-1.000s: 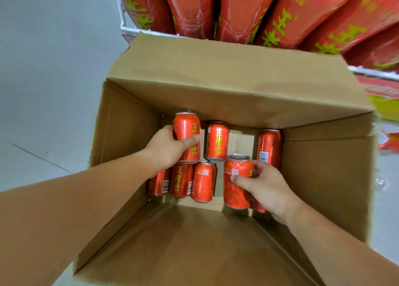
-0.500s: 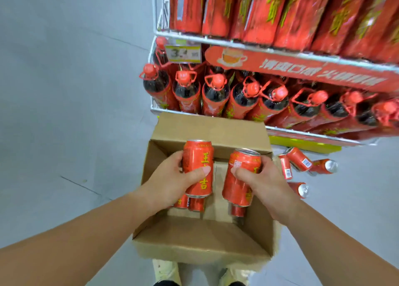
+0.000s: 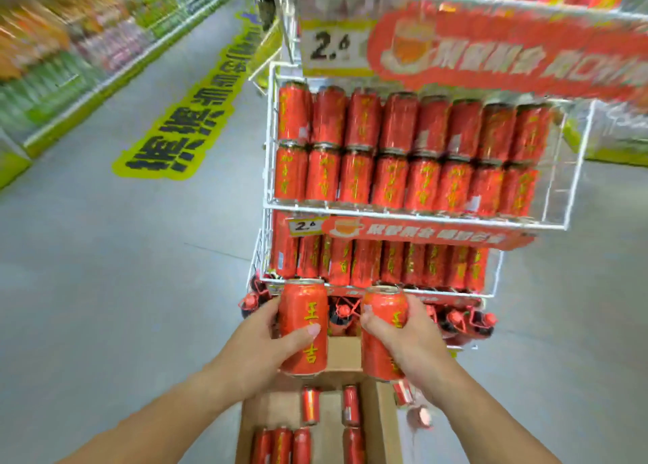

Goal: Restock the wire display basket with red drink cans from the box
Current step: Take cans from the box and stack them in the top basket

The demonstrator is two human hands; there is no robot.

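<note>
My left hand (image 3: 261, 344) grips an upright red can with yellow characters (image 3: 304, 327). My right hand (image 3: 408, 341) grips a second red can (image 3: 384, 337), also upright. Both cans are raised above the open cardboard box (image 3: 382, 425), which has several red cans left on its bottom. Straight ahead stands the white wire display basket (image 3: 575, 169), holding two stacked rows of red cans with a gap at its right end. The held cans are below that basket, level with the front of a lower basket (image 3: 491, 290) full of cans.
A yellow price tag reading 2.6 (image 3: 331, 48) and a red banner (image 3: 508, 57) hang above the basket. Red-capped bottles (image 3: 466, 320) fill the bottom shelf. One loose can (image 3: 419, 416) lies on the grey floor right of the box. An aisle with shelves (image 3: 63, 57) runs off to the left.
Both hands lifted one can each out of the box and raised them. My view swung up from the box to the wire baskets of cans.
</note>
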